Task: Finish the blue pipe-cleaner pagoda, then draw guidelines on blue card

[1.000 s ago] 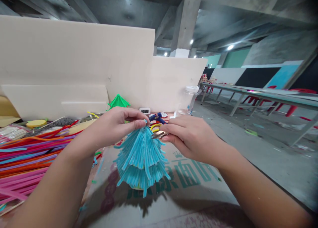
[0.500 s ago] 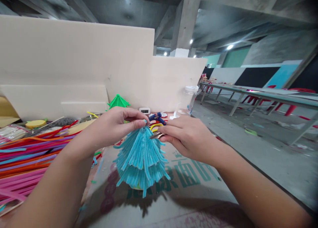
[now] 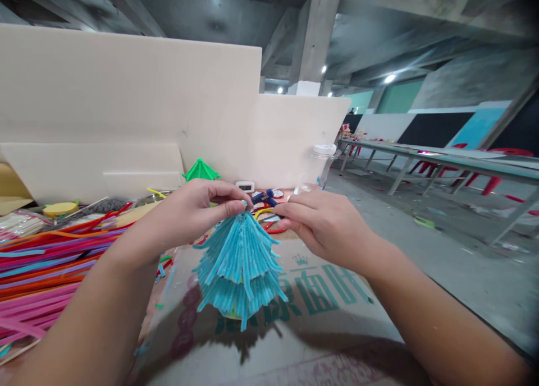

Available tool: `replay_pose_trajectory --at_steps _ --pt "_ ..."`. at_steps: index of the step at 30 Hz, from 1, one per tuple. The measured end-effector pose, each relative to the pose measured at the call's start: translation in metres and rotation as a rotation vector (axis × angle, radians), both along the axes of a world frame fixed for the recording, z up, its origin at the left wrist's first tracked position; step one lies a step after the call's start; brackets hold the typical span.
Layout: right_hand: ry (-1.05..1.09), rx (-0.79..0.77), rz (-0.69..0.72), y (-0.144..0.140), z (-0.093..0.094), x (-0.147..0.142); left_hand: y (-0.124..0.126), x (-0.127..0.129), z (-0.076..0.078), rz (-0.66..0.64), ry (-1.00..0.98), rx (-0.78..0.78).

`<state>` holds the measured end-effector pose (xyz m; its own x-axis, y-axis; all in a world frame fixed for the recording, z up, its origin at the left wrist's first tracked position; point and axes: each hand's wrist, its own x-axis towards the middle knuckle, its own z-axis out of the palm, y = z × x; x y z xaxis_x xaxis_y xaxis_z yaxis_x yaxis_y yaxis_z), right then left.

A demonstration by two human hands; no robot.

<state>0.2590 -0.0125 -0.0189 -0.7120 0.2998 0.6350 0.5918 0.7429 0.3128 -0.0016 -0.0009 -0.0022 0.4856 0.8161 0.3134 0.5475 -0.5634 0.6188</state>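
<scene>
Pinching the tip of the blue pipe-cleaner tree (image 3: 240, 262) with the left hand (image 3: 193, 212), it's standing on the desk (image 3: 328, 330). Right hand (image 3: 324, 223) is curled shut just beside the top; can't tell what's in it. Looks like top-layer fiddling, so keep that tip steady.

Pile of coloured sticks (image 3: 46, 262), green paper tree (image 3: 201, 171), clear jar (image 3: 322, 164), white boards (image 3: 126, 94)

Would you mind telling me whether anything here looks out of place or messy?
Small cut bits lie scattered on the table beside the blue tree, and the sticks sprawl loosely at left.
</scene>
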Motion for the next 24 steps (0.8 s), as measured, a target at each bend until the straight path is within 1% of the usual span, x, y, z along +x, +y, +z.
replay_pose_trajectory --at_steps 3,7,11,19,24 --pt "0.077 0.004 -0.025 -0.002 0.005 0.006 0.002 -0.008 0.003 0.011 -0.033 0.037" --pt "0.162 0.024 -0.030 -0.004 0.014 0.013 0.006 -0.022 0.006 0.082 -0.062 0.076" --pt "0.179 0.076 -0.056 -0.002 0.015 0.015 0.008 -0.028 0.006 0.109 -0.071 0.076" --pt "0.147 0.104 -0.026 0.000 0.012 0.011 0.009 -0.022 0.004 0.093 -0.054 0.078" --pt "0.071 0.113 -0.051 0.002 0.004 0.003 0.006 -0.010 0.002 0.032 -0.038 0.056"
